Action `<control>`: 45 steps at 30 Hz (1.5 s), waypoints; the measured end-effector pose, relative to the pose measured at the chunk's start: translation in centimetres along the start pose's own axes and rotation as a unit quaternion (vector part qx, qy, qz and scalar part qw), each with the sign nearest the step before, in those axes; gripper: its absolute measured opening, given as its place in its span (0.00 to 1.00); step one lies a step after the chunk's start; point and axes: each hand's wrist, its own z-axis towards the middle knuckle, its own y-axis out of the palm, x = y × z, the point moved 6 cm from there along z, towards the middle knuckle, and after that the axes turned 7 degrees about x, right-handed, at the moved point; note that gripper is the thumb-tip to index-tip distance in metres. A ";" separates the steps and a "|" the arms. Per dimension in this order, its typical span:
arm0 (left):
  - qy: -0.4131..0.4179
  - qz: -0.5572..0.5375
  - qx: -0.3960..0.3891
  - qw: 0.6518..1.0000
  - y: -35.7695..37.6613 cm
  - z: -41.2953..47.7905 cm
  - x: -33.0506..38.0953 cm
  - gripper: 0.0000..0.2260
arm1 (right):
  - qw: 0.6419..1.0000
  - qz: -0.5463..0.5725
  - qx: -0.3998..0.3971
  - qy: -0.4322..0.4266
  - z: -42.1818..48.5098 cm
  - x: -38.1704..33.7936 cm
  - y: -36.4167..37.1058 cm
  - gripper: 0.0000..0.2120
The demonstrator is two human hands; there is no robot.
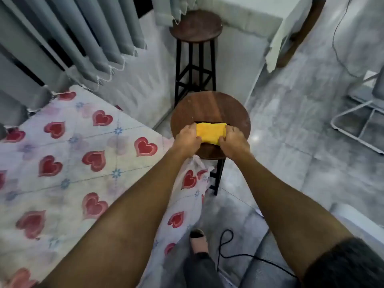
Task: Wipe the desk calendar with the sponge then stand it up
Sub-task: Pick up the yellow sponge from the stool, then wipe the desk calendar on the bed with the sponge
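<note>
Both hands, left hand [188, 138] and right hand [233, 142], are gripping opposite ends of the sponge [211, 133], its long axis spanning between them, covering the calendar [199, 122].

Stool top [218, 107] bare beyond sponge [211, 133]; bed [62, 152] crowds left.

Round wooden stool [218, 104], yellow sponge [209, 133] on dark calendar [207, 122]

Sponge [210, 133]: yellow, rectangular, lying flat, its broad face up, near the 6 o'clock edge of the round stool seat. Desk calendar [209, 122]: mostly hidden; only a thin dark strip visible along the sponge's 12 o'clock edge.
</note>
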 end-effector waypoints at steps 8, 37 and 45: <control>-0.093 -0.007 -0.010 0.996 3.6 3.3 -1.0 0.27 | 0.987 0.083 0.040 0.131 3.9 1.3 1.7 0.26; -0.218 -0.230 0.350 0.882 -27.5 -24.8 -21.5 0.10 | 0.786 0.243 -0.549 -0.147 -12.6 -38.9 5.0 0.16; -0.333 -0.189 0.402 0.831 -26.0 -39.1 -32.1 0.14 | 0.781 0.216 -0.565 -0.156 -26.9 -44.1 13.8 0.07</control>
